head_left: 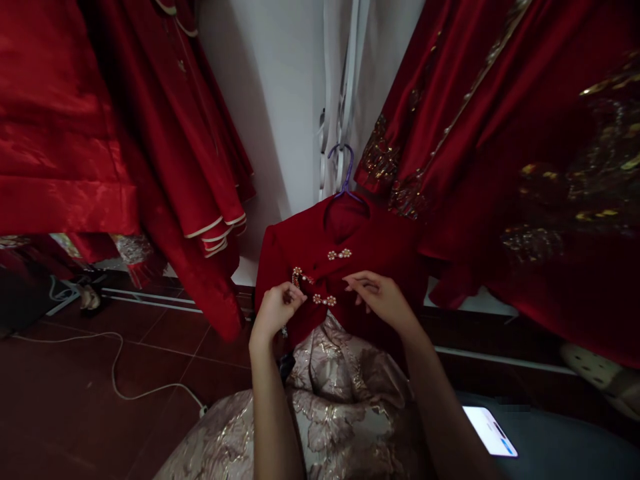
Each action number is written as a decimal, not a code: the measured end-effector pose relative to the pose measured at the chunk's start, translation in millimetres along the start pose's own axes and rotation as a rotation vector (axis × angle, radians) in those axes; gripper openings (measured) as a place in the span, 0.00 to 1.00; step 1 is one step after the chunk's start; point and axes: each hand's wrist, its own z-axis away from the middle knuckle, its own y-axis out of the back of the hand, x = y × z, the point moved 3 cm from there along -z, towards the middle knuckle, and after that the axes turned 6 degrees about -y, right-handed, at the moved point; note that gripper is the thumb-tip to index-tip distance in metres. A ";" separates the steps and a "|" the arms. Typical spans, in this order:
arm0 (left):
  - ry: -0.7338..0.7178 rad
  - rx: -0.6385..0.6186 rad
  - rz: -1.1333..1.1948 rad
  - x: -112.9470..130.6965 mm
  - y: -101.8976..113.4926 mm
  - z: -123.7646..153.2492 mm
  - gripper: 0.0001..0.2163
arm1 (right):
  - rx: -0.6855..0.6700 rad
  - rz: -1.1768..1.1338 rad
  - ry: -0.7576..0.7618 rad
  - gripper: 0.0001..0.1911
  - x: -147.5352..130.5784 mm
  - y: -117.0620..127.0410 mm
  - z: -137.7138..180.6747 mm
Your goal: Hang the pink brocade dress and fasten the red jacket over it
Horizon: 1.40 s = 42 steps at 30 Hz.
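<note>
A dark red jacket (380,233) hangs in front of me on a purple hanger (347,175). Pearl-and-gold flower clasps (340,255) decorate its front. My left hand (278,308) is closed in a pinch at the jacket's left front, just below a beaded brooch (297,273) with a dangling end. My right hand (379,297) hovers over the right front, thumb and forefinger brought together at the tips. Whatever either pinch holds, if anything, is too small to make out. Pale floral brocade cloth (330,353) with gold threads lies below the jacket and over my lap.
Red garments (200,160) hang on the left, and red garments with gold sequins (450,133) on the right. A lit phone (490,430) lies on a dark surface at lower right. A white cable (120,360) crosses the tiled floor. Metal rack bars (500,360) run low.
</note>
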 end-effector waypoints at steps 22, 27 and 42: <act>-0.051 -0.115 -0.107 12.2 -34.9 -8.4 0.06 | -0.215 0.160 0.029 0.11 36.5 -35.9 -13.4; -0.088 -0.105 -0.084 17.8 -33.3 -9.7 0.06 | -0.215 0.121 0.044 0.11 30.7 -34.8 -12.2; -0.024 -0.061 0.145 17.8 -34.3 -12.4 0.08 | -0.244 0.032 0.074 0.13 24.9 -35.3 -11.3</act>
